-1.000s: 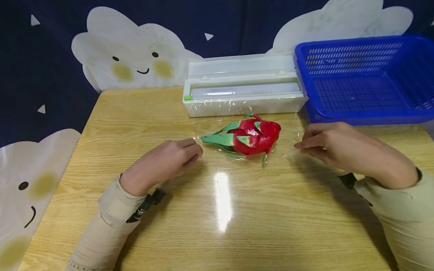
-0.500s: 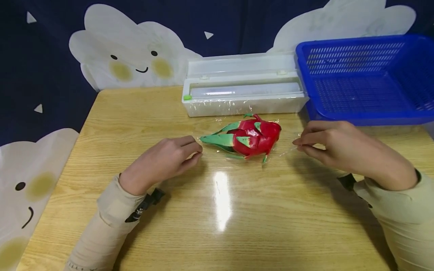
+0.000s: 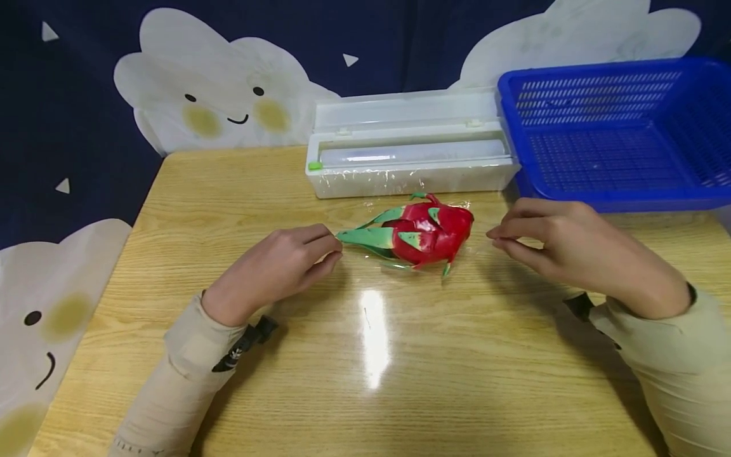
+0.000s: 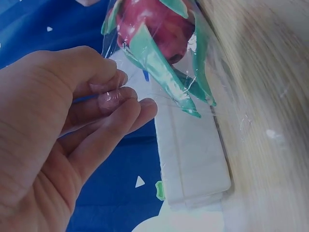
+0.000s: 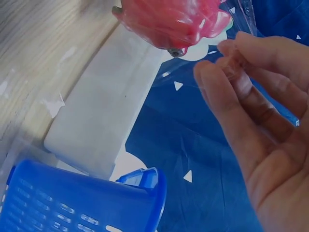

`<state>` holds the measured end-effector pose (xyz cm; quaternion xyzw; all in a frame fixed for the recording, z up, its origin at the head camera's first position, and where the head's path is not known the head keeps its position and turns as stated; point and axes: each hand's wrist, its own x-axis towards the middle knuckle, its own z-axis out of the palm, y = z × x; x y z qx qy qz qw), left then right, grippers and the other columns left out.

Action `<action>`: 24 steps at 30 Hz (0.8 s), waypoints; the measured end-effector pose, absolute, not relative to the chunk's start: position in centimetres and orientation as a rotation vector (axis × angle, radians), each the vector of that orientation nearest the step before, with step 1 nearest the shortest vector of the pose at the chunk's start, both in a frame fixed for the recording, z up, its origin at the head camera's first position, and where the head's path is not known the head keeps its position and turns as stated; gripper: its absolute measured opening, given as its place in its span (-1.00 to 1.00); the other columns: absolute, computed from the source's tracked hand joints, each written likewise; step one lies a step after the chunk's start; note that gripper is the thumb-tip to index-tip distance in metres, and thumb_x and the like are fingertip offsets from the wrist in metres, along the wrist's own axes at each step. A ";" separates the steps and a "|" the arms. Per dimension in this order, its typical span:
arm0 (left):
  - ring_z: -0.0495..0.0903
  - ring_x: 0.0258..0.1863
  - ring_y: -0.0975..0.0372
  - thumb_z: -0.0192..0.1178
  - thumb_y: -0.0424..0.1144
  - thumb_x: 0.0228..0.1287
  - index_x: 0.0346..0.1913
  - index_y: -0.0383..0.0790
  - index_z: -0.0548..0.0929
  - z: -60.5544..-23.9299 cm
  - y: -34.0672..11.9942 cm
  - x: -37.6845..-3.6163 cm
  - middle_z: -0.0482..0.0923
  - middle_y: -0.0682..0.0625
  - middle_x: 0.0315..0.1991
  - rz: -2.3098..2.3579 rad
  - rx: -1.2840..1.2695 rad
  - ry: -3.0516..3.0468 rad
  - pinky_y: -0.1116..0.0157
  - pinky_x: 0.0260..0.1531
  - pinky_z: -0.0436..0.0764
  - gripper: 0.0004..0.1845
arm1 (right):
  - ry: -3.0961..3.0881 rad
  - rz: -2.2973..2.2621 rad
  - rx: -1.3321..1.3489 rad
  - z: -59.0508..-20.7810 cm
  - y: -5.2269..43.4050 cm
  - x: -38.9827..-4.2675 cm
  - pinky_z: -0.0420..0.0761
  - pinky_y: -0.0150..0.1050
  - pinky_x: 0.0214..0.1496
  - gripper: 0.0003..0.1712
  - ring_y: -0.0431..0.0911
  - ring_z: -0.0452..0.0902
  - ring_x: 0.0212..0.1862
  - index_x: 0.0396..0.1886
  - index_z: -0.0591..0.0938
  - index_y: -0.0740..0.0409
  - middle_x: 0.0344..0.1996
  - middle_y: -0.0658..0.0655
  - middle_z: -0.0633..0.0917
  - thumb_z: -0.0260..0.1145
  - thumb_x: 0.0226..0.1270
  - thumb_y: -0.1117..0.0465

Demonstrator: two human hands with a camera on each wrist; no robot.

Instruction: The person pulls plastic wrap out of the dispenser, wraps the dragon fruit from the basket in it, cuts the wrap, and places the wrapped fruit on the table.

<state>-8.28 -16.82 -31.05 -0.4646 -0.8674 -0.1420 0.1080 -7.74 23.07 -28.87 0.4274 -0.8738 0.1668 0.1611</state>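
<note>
A red dragon fruit [image 3: 436, 231] with green leaf tips lies on its side mid-table, its long leaves toward my left hand [image 3: 280, 266]. Clear cling film [image 4: 246, 123] spreads around it and catches the light. Beside the leaf tips, my left hand pinches the film's edge between thumb and fingers. On the fruit's other side, my right hand [image 3: 554, 247] pinches the film with its fingertips, a short gap from the red end. In the right wrist view, film stretches between the fruit [image 5: 176, 21] and those fingertips. The film's outer edges hardly show.
Behind the fruit stands a white cling film box [image 3: 411, 181], lid raised, with the roll [image 3: 411, 153] inside and a green slider [image 3: 315, 165] at its left end. A blue plastic basket [image 3: 617, 195] stands at the back right. A dark cloud-patterned cloth [image 3: 400, 38] hangs behind.
My right hand has moved slightly left, closer to the fruit, with the film in its fingertips. The left hand has barely shifted, and the fruit lies where it was.
</note>
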 end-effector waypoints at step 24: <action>0.54 -0.40 0.29 0.23 -0.34 0.45 -0.24 -0.20 0.71 -28.9 -14.7 -9.9 0.63 0.02 -0.31 -0.366 -1.390 -2.579 0.36 -0.37 0.64 -0.91 | -2.375 0.552 1.258 -28.5 22.1 -9.6 0.54 -0.51 -0.39 -0.34 -0.29 0.57 -0.41 -0.32 0.83 0.05 -0.38 -0.08 0.77 -0.01 0.60 -0.26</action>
